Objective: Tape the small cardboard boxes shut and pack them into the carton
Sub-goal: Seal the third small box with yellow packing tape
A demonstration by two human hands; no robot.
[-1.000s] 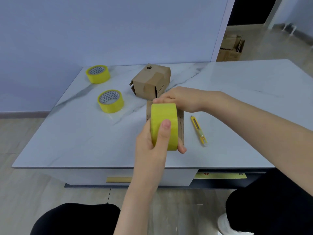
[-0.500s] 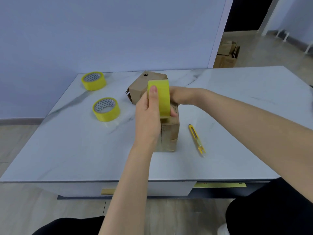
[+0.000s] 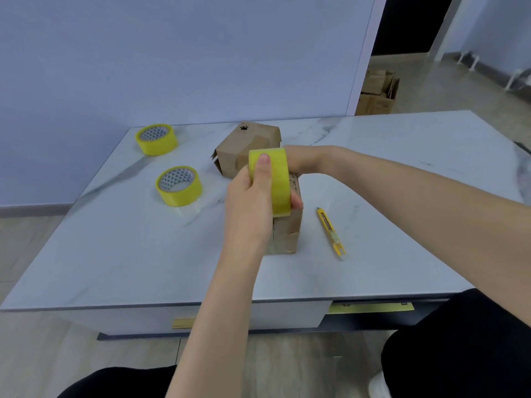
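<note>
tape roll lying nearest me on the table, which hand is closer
Left. The left hand, gripping a second roll, is just right of the lying roll; the right hand is farther right, behind the second roll.

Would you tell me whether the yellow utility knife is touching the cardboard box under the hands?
Apart: the head view shows bare tabletop between the utility knife and the cardboard box's right side.

Three yellow tape rolls: an upright roll (image 3: 280,179) over the near box (image 3: 290,225), and a middle roll (image 3: 179,186) and a far roll (image 3: 156,139) lying flat left of it. Two small cardboard boxes, counting the far box (image 3: 244,145) behind it. One utility knife (image 3: 330,229) right of it.
</note>
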